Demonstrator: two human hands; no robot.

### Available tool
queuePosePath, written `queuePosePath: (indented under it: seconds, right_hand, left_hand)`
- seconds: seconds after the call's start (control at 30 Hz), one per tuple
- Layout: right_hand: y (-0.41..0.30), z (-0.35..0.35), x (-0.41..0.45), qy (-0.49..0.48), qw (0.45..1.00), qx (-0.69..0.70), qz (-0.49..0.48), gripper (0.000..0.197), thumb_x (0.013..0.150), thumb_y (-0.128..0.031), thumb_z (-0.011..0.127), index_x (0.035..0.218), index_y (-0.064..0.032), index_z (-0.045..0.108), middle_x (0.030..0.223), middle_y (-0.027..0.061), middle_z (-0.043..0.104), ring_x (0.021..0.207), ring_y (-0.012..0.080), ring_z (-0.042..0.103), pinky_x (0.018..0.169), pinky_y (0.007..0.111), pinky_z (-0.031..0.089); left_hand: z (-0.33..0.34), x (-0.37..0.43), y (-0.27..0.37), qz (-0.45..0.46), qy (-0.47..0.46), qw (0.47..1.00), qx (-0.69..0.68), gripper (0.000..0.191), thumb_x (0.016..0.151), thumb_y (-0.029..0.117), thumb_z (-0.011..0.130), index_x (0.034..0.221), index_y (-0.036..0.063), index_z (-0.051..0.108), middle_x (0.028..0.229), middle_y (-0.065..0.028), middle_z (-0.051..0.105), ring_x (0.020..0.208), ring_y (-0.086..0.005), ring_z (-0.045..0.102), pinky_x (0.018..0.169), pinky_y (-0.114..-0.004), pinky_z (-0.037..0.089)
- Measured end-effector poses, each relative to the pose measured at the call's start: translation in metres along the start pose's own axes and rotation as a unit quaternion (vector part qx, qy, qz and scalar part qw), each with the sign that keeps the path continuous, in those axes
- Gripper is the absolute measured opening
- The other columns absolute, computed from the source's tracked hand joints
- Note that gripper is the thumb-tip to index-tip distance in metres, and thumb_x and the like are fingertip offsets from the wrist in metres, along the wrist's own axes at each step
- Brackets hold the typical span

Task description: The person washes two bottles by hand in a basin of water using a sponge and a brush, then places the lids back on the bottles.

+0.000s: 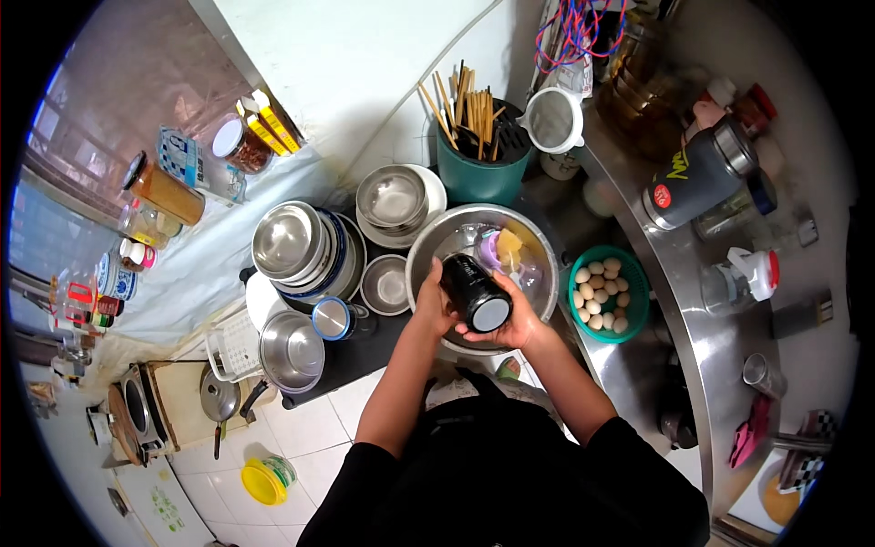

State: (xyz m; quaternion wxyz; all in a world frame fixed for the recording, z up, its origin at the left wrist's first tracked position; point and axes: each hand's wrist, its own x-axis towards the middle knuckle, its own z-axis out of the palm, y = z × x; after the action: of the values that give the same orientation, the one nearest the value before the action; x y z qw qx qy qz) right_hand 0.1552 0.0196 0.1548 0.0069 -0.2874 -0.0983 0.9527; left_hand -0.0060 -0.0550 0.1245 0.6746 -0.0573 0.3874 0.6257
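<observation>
A black cylindrical vessel (475, 290) with a pale round base is tilted over a large metal basin (547, 239), its base towards me. My left hand (435, 297) grips its left side, and my right hand (514, 316) wraps around the right side and the lower end. Inside the basin, behind the vessel, lie a purple cup (490, 250) and a yellow sponge (509, 245). What the far end of the vessel looks like is hidden from view.
Stacked metal bowls (287, 241), a smaller bowl (386, 284) and a saucepan (292, 352) stand left of the basin. Behind it is a green utensil holder (478, 171) with chopsticks. A green basket (575, 321) of eggs sits right, below a steel shelf (690, 328) carrying a dark flask (697, 174).
</observation>
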Motion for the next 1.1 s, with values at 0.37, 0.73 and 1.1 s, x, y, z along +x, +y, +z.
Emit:
queuePosePath:
  seconds: [0.37, 0.73, 1.1]
  right_hand:
    - [-0.033, -0.014, 0.046, 0.299, 0.345, -0.802, -0.385, 0.033, 0.089, -0.029, 0.062, 0.117, -0.0112, 0.065, 0.132, 0.018, 0.054, 0.112, 0.0378, 0.057, 0.083, 0.044, 0.052]
    - [-0.058, -0.015, 0.07, 0.336, 0.445, -0.79, -0.254, 0.078, 0.062, -0.022, 0.084, 0.132, -0.0142, 0.051, 0.13, 0.0177, 0.049, 0.114, 0.0377, 0.055, 0.098, 0.04, 0.045]
    - [-0.041, -0.052, 0.038, 0.333, 0.511, -0.74, -0.284, 0.077, 0.065, -0.031, 0.084, 0.129, -0.0077, 0.048, 0.132, 0.0196, 0.057, 0.125, 0.0384, 0.052, 0.105, 0.039, 0.041]
  left_hand:
    - [0.003, -0.008, 0.006, 0.31, 0.108, 0.893, 0.308, 0.117, 0.063, 0.016, 0.088, 0.153, 0.0047, 0.015, 0.144, -0.0203, 0.041, 0.128, -0.0314, 0.048, 0.105, -0.04, 0.042]
    - [-0.026, 0.019, -0.018, 0.457, 0.107, 0.789, 0.396, 0.11, 0.056, 0.006, 0.089, 0.148, 0.0031, 0.029, 0.142, -0.0177, 0.042, 0.132, -0.0306, 0.043, 0.111, -0.038, 0.033]
    - [-0.022, 0.011, -0.026, 0.484, 0.122, 0.709, 0.499, 0.109, 0.052, 0.0, 0.089, 0.143, 0.0079, 0.029, 0.146, -0.0179, 0.032, 0.136, -0.0334, 0.036, 0.113, -0.04, 0.029]
